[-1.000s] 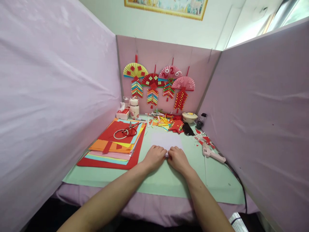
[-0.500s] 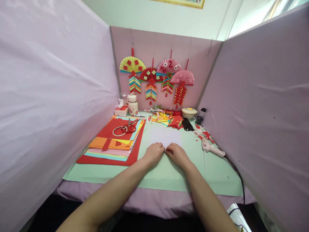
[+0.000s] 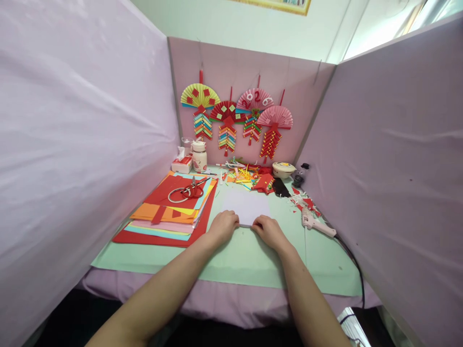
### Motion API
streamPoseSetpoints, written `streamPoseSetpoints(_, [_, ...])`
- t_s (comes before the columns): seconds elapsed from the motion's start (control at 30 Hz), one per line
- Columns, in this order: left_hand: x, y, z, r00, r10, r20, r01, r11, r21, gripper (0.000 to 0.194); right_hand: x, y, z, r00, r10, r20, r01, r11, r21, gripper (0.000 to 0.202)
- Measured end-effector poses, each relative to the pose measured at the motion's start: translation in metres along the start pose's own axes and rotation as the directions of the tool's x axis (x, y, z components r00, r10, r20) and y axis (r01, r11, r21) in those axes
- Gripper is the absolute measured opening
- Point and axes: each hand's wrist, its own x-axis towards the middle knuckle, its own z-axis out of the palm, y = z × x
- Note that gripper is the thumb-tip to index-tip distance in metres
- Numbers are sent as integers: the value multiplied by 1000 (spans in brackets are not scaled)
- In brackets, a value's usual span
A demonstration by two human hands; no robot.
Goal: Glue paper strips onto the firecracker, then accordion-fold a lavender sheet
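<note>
A pale lavender sheet of paper (image 3: 248, 205) lies flat on the green mat (image 3: 249, 260) in front of me. Its near edge shows a narrow strip, folded or raised, running between my hands. My left hand (image 3: 224, 225) pinches that edge near its left end, fingers closed. At the right end my right hand (image 3: 268, 230) pinches the same edge between thumb and fingers. Left of the paper is a stack of coloured paper (image 3: 162, 226), with red-handled scissors (image 3: 191, 190) on top.
A glue gun (image 3: 318, 224) with its cable rests to the right. Paper scraps (image 3: 246, 173), a lidded bowl (image 3: 284, 168), a bottle (image 3: 199, 156) and a tissue box (image 3: 182, 164) line the back. Paper fan ornaments (image 3: 227, 112) hang on the back panel. Cloth-covered walls stand on both sides.
My hands have moved apart along the paper's near edge, the left one to the left and the right one slightly right. More of the edge shows between them. The view has shifted slightly.
</note>
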Motion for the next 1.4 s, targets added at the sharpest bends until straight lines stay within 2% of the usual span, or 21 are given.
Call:
streamPoseSetpoints(0.17, [0, -8, -12, 992, -120, 46, 121, 992, -21, 17, -3, 6, -7, 992, 128, 19, -128, 991, 35, 15])
streamPoseSetpoints(0.33, [0, -15, -23, 962, -253, 105, 252, 968, 20, 23, -3, 18, -10, 970, 241, 29, -242, 970, 37, 20])
streamPoseSetpoints(0.6, [4, -21, -24, 917, -385, 100, 376, 921, 102, 32, -4, 32, -13, 893, 450, 16, -450, 893, 8, 29])
streamPoseSetpoints(0.83, [6, -23, -28, 889, -431, 152, 419, 902, 105, 33, -5, 36, -14, 874, 482, 54, -482, 876, -14, 31])
streamPoseSetpoints(1.13, [11, -23, -36, 852, -474, 222, 454, 880, 137, 39, -4, 34, -19, 819, 568, 80, -569, 822, -13, 29])
streamPoseSetpoints(1.4, [12, -23, -36, 841, -484, 240, 454, 874, 172, 41, -3, 32, -20, 804, 585, 107, -581, 811, -74, 29])
